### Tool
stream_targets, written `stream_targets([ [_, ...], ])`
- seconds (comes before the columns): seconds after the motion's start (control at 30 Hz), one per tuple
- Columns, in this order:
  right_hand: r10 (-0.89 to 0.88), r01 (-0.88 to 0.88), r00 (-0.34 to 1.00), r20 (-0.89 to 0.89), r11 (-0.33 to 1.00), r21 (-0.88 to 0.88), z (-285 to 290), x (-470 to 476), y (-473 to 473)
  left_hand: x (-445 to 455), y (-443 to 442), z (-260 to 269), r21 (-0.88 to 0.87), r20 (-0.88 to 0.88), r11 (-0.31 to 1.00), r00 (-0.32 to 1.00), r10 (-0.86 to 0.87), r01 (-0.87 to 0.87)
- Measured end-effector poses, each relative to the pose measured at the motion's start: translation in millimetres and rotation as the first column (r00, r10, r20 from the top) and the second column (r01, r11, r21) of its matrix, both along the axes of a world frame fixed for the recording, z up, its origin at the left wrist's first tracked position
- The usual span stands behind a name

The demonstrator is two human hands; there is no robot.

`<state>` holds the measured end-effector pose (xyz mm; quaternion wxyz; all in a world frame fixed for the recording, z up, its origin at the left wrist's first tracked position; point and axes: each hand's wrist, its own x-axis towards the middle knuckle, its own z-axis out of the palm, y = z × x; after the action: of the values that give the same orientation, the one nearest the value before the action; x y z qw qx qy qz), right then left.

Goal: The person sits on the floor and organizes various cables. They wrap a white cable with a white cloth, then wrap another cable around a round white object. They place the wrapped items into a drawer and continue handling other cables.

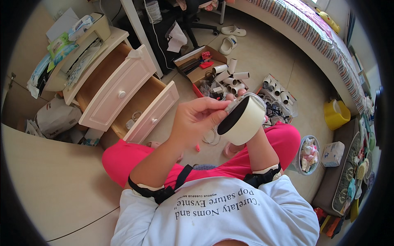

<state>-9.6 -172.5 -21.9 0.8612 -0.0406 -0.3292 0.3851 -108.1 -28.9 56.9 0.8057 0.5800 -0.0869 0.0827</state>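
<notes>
A wide white cardboard tube (246, 123), dark inside, is held tilted above my lap. My left hand (203, 118) pinches a grey-white cable or its plug (231, 106) at the tube's near rim, between thumb and index finger. The pale cable curves over the tube's far side. My right hand (242, 93) is behind the tube and mostly hidden by it; a few fingertips show at the rim, and it appears to grip the tube. Beyond the hands, white cardboard tubes (241, 75) stand and lie among cables in a red-edged box (199, 89).
At the left, a chest has two open drawers (115, 94), the lower holding a coiled white cable (136, 115). A second container of tubes and cables (277, 92) lies ahead right. A waste bin (309, 155), a yellow bucket (337, 115) and a bed (295, 37) stand right.
</notes>
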Motion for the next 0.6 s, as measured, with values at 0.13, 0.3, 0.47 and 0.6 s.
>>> stream_targets([
  [0.13, 0.005, -0.011, 0.999, 0.05, 0.993, 0.116, 3, 5, 3, -7, -1, 8, 0.225, 0.039, 0.974, 0.999, 0.024, -0.033],
  [0.3, 0.009, -0.016, 0.999, 0.043, 0.986, 0.164, 12, 4, 5, -10, 2, 15, 0.421, 0.004, 0.907, 1.0, 0.014, -0.015],
  [0.47, 0.016, -0.028, 0.997, 0.073, 0.985, 0.171, 11, 7, 2, -12, -2, 23, 0.475, 0.109, 0.874, 0.992, 0.057, -0.102],
  [0.6, -0.02, 0.004, 0.993, 0.116, 0.99, 0.138, 8, 10, 1, -9, -1, 17, 0.498, 0.161, 0.857, 0.985, 0.056, -0.13],
])
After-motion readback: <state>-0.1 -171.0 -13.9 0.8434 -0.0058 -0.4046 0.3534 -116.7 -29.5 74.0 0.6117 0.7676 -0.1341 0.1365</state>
